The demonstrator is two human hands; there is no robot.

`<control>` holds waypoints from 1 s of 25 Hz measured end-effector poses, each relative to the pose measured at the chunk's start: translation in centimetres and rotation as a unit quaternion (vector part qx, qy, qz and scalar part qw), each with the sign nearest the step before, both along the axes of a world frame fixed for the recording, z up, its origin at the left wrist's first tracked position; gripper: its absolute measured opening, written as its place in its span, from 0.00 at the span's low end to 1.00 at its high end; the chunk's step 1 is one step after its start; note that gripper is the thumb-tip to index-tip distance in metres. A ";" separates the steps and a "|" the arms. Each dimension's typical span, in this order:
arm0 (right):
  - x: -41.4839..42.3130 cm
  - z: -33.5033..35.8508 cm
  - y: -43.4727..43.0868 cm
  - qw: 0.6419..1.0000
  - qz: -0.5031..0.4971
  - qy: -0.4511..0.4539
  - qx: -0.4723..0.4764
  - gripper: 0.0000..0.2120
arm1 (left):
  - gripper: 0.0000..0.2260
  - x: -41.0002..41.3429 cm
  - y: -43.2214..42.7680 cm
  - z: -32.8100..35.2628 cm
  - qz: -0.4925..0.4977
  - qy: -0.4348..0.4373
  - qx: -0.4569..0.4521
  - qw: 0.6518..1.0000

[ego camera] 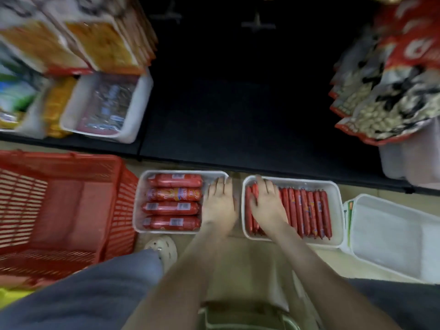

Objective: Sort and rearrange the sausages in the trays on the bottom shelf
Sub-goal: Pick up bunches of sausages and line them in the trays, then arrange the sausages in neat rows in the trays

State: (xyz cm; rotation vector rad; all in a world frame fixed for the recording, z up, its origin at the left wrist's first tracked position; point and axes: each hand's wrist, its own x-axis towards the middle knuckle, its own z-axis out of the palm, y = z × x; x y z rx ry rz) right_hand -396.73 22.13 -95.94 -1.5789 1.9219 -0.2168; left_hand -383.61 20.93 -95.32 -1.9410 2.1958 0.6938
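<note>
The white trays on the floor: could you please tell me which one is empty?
The rightmost tray, with a green label on its left edge. The left tray holds thick sausages and the middle tray holds thin sausages.

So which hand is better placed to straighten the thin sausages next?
Right: the right hand lies on the thin sausages in the right tray; the left hand rests in the bare end of the left tray.

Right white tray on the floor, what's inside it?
A row of thin red sausages lying side by side in the tray. The right hand rests on the left ones, hiding their middles and whatever is beneath it.
</note>
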 end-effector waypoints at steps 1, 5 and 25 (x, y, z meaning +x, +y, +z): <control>1.4 2.1 -0.7 0.999 0.023 -0.004 -0.035 0.26 | 0.27 1.4 -0.4 2.0 0.011 -0.005 -0.021 1.000; 9.2 11.0 -3.0 0.978 0.135 -0.015 -0.156 0.24 | 0.26 9.9 -1.5 12.3 0.067 -0.015 -0.162 0.984; 60.0 -4.2 16.3 0.660 0.733 0.106 -0.127 0.48 | 0.35 47.3 31.4 -8.4 0.668 0.023 0.080 0.739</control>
